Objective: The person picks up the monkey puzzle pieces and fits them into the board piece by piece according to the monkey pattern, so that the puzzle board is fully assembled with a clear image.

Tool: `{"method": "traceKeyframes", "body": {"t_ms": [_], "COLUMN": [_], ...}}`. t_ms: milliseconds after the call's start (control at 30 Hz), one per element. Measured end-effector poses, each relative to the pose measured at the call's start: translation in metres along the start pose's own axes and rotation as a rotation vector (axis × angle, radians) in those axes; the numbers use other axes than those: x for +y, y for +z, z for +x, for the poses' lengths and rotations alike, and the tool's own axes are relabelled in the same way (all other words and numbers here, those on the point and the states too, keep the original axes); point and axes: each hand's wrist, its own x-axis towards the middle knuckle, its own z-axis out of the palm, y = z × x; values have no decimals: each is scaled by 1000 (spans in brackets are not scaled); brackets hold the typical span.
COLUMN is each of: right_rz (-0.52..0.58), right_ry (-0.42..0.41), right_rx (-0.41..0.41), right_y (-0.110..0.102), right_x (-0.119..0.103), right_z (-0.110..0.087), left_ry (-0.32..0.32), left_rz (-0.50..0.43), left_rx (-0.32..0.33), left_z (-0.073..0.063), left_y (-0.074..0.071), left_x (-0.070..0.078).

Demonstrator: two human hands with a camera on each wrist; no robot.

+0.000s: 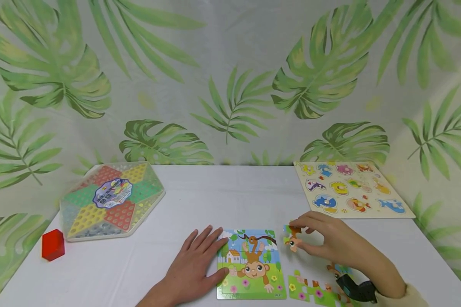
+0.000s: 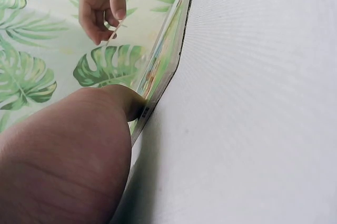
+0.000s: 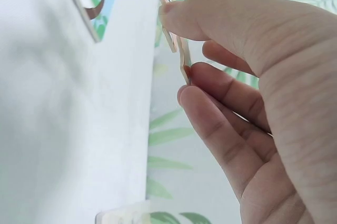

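My right hand point(image 1: 330, 238) pinches a jigsaw puzzle piece point(image 1: 293, 242) between thumb and fingertips, raised off the table just right of the picture board. The piece shows part of a monkey's face; in the right wrist view the puzzle piece point(image 3: 182, 61) is seen nearly edge-on. My left hand point(image 1: 194, 266) lies flat with fingers spread, its thumb and fingertips on the left edge of the monkey picture board point(image 1: 236, 256). Several loose puzzle pieces point(image 1: 301, 293) lie at the board's lower right, partly covered by the right wrist and its black strap.
A hexagonal Chinese checkers box point(image 1: 111, 198) lies at the back left, with a red block point(image 1: 53, 245) beside its near corner. A knobbed sea-animal puzzle board point(image 1: 351, 187) is at the back right. Leaf-print cloth point(image 1: 230, 106) hangs behind the white table.
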Motion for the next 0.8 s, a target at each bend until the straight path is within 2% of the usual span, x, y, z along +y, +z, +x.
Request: {"method": "traceKeyframes", "body": {"t_ms": [333, 633, 800], "right_rz": [39, 81, 117], "right_ry": [-79, -67, -81], "right_rx": [-3, -66, -59], "right_y": [0, 6, 12], "right_x": [-6, -12, -15], "right_z": [18, 30, 34], "left_ry": [5, 1, 8], "left_rz": [-9, -1, 3], "left_rx": [2, -9, 0], "left_z": [-1, 0, 0], "left_y": [1, 2, 2], "left_x": [-1, -2, -2]}}
